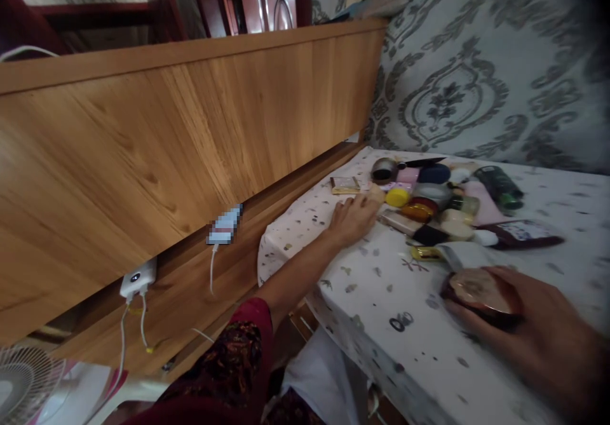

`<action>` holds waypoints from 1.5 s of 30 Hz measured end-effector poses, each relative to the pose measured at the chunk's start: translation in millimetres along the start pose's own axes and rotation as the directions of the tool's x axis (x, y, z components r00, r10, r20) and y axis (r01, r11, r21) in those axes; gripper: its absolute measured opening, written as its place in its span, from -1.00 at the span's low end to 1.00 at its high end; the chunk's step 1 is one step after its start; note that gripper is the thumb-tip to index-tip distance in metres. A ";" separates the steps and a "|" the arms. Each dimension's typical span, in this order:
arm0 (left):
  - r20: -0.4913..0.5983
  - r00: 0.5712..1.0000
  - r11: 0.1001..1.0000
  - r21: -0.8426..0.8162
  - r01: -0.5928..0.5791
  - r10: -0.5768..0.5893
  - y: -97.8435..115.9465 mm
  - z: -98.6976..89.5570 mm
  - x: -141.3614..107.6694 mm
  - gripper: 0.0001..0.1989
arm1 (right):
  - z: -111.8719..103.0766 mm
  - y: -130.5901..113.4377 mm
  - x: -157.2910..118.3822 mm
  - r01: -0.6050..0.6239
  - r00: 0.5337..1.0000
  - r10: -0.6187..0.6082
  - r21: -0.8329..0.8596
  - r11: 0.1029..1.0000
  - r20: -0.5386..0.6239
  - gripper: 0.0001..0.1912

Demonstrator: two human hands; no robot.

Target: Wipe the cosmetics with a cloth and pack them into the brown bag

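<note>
On the cloth-covered table, my left hand is palm down at the near-left side of a pile of small bottles and jars. Its fingers are curled, their tips hidden, touching or close to a small pale beige item. A yellow-capped item lies just right of it, and a small flat box beyond it. My right hand, nearer the front, is wrapped around a dark reddish-brown container with a pale rounded top. Below the pile lies a small yellow item.
A dark tube or bottle and a green bottle lie at the pile's right. Left stands a wooden panel, with a cabled white power bank at its foot. A fan is lower left; patterned wall behind.
</note>
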State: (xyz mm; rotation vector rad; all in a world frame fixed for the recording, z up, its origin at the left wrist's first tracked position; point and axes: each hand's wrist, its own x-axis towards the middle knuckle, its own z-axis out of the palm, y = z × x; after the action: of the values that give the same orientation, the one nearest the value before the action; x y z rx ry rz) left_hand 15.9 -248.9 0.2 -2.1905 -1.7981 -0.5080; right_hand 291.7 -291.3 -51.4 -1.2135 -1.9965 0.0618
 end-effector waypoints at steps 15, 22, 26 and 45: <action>-0.214 0.855 0.780 -0.349 -0.519 0.473 84.4 -26.1 -11.7 -0.63 | -56.2 -40.3 5.3 -0.293 0.816 0.540 0.660 0.691 -0.203 -0.54; 0.095 0.821 0.825 -0.122 -0.551 0.562 112.5 -13.4 -9.5 -0.54 | -56.7 -22.8 8.7 -0.301 0.637 0.765 0.882 0.364 -0.099 -0.53; 0.094 0.833 0.838 -0.067 -0.542 0.546 94.0 -16.0 -8.9 -0.55 | -54.8 -25.6 7.9 -0.344 0.610 0.788 0.867 0.359 -0.084 -0.38; 0.027 0.973 0.970 -0.088 -0.226 0.230 20.5 -31.7 -5.0 -0.62 | -47.8 -40.2 0.7 -0.468 0.845 0.531 0.579 0.668 0.070 -0.26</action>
State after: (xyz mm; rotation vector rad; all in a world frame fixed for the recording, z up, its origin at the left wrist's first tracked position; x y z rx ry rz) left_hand 31.9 -270.5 27.1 -2.4395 -1.5395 -0.5027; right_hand 292.6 -328.6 -1.3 -1.2717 -1.3291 0.8131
